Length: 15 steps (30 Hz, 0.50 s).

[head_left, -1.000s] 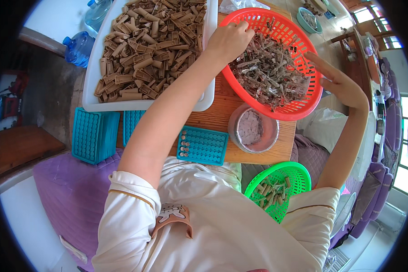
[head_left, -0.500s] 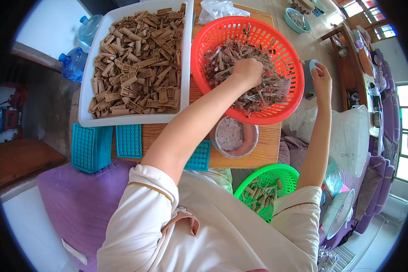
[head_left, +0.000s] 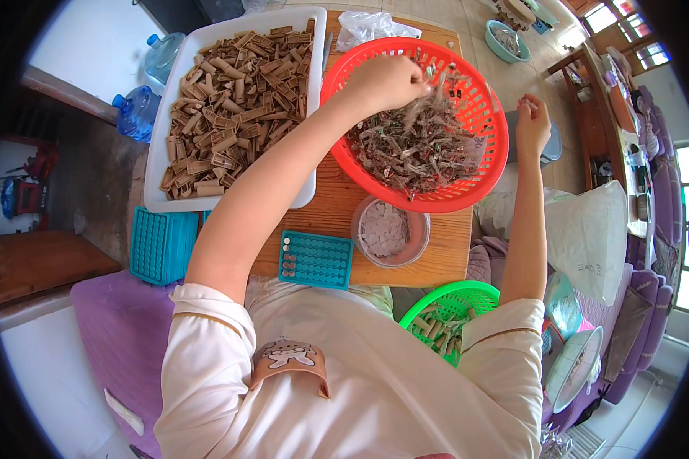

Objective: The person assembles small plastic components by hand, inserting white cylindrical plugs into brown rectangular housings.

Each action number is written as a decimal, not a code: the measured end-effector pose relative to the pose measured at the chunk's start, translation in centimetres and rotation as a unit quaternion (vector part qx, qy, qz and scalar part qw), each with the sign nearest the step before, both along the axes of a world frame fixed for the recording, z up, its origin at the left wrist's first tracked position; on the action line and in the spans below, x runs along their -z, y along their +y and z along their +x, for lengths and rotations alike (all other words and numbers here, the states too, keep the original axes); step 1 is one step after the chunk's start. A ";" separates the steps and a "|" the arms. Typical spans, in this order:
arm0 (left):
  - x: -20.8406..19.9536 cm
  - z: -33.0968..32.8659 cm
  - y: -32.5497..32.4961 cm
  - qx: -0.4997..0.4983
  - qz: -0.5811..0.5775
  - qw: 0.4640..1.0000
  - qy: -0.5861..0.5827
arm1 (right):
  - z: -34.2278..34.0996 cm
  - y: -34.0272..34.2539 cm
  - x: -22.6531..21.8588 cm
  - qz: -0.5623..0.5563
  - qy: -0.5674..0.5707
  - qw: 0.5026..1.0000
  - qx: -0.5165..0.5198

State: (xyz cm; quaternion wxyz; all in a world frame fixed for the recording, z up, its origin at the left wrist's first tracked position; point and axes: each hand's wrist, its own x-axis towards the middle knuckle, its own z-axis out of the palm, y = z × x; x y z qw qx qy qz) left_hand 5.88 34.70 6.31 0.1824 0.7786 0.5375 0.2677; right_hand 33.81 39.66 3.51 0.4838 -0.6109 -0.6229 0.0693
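My left hand [head_left: 390,81] is closed above the far left part of a red plastic basket [head_left: 346,162]. Thin, clear and brownish strips [head_left: 417,149] are heaped in the basket, and a few show blurred right at my left fingers. Beyond the basket's right side is my right hand [head_left: 534,126], raised with its fingers curled together; whatever they hold, if anything, is too small to make out. My left forearm passes over the near right corner of a white tray [head_left: 155,172] full of brown half-tube pieces [head_left: 233,99].
On the wooden table [head_left: 321,203] are a teal tray [head_left: 314,260] with several small discs in its left pits, stacked teal trays [head_left: 159,245] and a round tub [head_left: 390,229] of pale flakes. A green basket [head_left: 415,306] sits below the table's near right edge. Clear plastic film [head_left: 371,27] lies behind.
My left hand has risen out of the heap toward the far left with some strips. My right hand has shifted slightly left and its fingers have curled in. The near teal tray is more exposed.
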 end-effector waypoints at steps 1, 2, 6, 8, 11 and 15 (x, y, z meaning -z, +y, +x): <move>0.0 -0.4 0.1 -0.001 -0.001 1.000 0.001 | -0.7 -0.2 -0.6 -0.001 0.001 1.000 -0.001; 0.1 -0.8 0.1 -0.014 -0.002 0.998 -0.053 | -1.4 -0.5 -1.4 0.011 0.064 0.997 -0.050; -0.5 -2.0 0.0 0.009 -0.027 0.949 -0.315 | -5.5 -3.6 -5.7 0.026 0.201 0.962 -0.180; -1.0 -1.8 -0.8 -0.026 -0.087 0.986 -0.143 | -6.1 -4.4 -5.8 0.010 0.191 0.960 -0.204; 1.2 -2.4 -1.5 -0.117 0.019 0.982 0.148 | -6.6 -5.0 -5.0 -0.017 0.159 0.953 -0.257; 1.0 -3.8 -1.1 -0.015 -0.131 0.944 -0.301 | -7.3 -5.9 -2.6 -0.096 0.121 0.954 -0.257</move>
